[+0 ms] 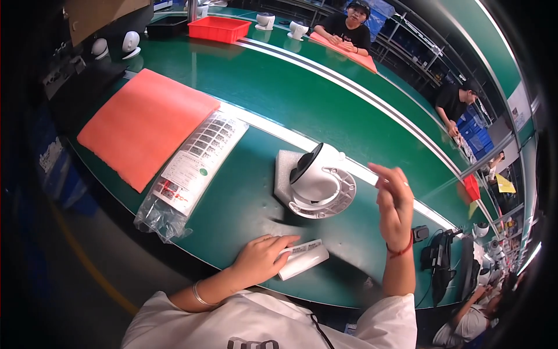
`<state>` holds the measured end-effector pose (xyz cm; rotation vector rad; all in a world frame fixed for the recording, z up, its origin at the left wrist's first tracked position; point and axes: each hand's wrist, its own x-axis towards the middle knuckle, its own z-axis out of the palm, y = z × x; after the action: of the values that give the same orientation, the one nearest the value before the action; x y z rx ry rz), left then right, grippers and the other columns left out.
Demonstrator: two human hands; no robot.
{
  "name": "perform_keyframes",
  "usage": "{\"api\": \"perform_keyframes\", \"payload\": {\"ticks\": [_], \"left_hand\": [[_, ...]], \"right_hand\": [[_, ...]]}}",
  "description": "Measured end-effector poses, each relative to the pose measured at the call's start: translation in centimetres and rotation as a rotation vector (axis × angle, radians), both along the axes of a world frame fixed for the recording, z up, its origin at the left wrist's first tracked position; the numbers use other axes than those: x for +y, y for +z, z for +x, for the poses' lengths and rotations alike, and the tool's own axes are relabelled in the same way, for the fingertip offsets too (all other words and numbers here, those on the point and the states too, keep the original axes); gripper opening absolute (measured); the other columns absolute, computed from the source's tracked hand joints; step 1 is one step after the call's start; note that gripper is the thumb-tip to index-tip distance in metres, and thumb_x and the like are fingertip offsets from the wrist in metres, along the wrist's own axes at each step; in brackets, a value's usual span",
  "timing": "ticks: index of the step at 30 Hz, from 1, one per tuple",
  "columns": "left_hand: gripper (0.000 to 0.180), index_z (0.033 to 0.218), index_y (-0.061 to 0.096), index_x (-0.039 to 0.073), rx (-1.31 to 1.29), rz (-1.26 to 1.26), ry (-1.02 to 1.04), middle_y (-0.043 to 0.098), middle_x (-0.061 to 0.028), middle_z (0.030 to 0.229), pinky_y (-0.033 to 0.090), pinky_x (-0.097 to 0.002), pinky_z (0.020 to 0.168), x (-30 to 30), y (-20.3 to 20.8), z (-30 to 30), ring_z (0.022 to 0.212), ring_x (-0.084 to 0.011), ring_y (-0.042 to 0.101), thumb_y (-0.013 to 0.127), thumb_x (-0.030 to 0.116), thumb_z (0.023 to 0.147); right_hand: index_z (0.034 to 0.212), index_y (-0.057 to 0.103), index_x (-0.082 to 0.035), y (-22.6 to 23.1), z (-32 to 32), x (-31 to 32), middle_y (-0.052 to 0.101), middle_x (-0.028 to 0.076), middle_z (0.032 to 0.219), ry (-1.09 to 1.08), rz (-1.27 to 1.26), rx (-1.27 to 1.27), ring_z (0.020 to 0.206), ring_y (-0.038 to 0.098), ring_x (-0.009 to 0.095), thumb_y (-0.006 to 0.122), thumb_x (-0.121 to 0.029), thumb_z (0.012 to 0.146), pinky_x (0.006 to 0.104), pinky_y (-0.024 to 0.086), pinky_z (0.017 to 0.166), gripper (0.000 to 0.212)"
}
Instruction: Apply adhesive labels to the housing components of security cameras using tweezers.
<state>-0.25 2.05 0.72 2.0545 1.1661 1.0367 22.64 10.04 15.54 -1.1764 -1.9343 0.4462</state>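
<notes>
A white camera with a round base ring [340,200] lies tipped over on the green bench, its dark face against a grey foam block [282,174]. In front of it is a curled white sheet of labels [305,262], with small printed labels along its far edge. My left hand [261,260] grips this sheet at its left end, between thumb and fingers. To the right of the camera my right hand [397,206] is raised above the bench, fingers apart and slightly bent. Nothing can be made out in it.
An orange foam mat [148,125] and a plastic bag of printed label sheets [197,163] lie left. Beyond the pale strip are a red bin [218,29] and several white cameras [131,43]. A black cabled device [439,256] is at right. Other people sit across and farther right.
</notes>
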Motion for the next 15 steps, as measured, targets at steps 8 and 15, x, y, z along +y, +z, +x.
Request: {"api": "perform_keyframes", "payload": {"ticks": [8, 15], "left_hand": [[0.033, 0.115, 0.061, 0.012, -0.023, 0.008, -0.011, 0.068, -0.0079, 0.097, 0.051, -0.0374, 0.078, 0.5, -0.1, 0.4, 0.085, -0.0274, 0.065, 0.061, 0.01, 0.082], [0.032, 0.114, 0.062, 0.012, -0.008, 0.043, -0.004, 0.068, -0.0085, 0.097, 0.051, -0.0373, 0.079, 0.3, -0.4, 0.1, 0.085, -0.0281, 0.065, 0.062, 0.01, 0.082]], "right_hand": [[0.087, 0.067, 0.003, -0.3, -0.6, 5.1, 0.06, 0.013, 0.074, 0.14, -0.157, -0.312, 0.061, 0.055, 0.023, 0.078, -0.021, 0.076, 0.0321, 0.045, 0.057, 0.029], [0.086, 0.066, 0.004, -0.2, -0.8, 5.8, 0.059, 0.012, 0.074, 0.257, -0.24, -0.342, 0.061, 0.056, 0.018, 0.079, -0.017, 0.074, 0.0292, 0.045, 0.056, 0.027]]}}
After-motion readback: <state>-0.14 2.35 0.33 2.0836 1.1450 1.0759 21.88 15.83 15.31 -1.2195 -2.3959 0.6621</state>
